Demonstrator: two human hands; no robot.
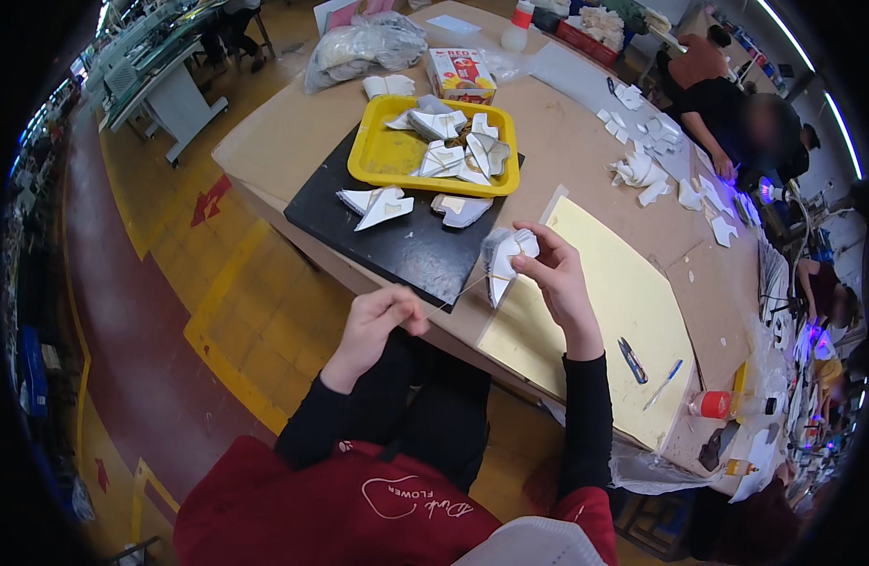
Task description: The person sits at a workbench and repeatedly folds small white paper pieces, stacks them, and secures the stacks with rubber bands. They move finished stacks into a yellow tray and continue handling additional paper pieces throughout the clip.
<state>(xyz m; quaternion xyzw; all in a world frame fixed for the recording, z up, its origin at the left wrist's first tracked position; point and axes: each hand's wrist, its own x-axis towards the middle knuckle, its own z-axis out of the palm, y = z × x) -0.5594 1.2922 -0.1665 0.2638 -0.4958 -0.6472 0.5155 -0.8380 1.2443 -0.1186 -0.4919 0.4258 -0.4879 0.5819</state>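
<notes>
Yellow tray [425, 185] holds banded bundles [440, 124]; on its near side, right grip [559, 283] holds one stack [499, 255], left grip [373, 325] pinches its band [462, 293], wrapping seemingly unfinished.

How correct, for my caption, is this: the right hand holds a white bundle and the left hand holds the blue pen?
Not the blue pen: the head view shows the left hand pinching a thin band; the rest stands.

white lettering [432, 504] stands on the red garment [312, 514], printed lettering on the red-and-white box [463, 79]; a red arrow [209, 201] marks the floor [255, 302].
</notes>
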